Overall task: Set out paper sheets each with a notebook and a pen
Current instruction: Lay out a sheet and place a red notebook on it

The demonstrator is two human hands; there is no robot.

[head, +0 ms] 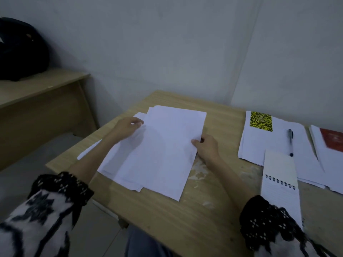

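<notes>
A loose pile of white paper sheets (163,149) lies on the wooden table (185,219). My left hand (128,127) pinches the left edge of the top sheets. My right hand (206,147) grips their right edge, thumb on top. To the right, another white sheet (274,143) carries a yellow-and-black patterned notebook (261,121) and a black pen (290,142). A spiral notepad (280,184) lies open at that sheet's near edge. At the far right a red notebook (333,139) rests on a further sheet (328,164), cut off by the frame.
A second wooden desk (37,97) stands to the left with a black bag (20,51) on it. A grey wall runs close behind the table. The tabletop shows worn white patches (199,171) beside the pile.
</notes>
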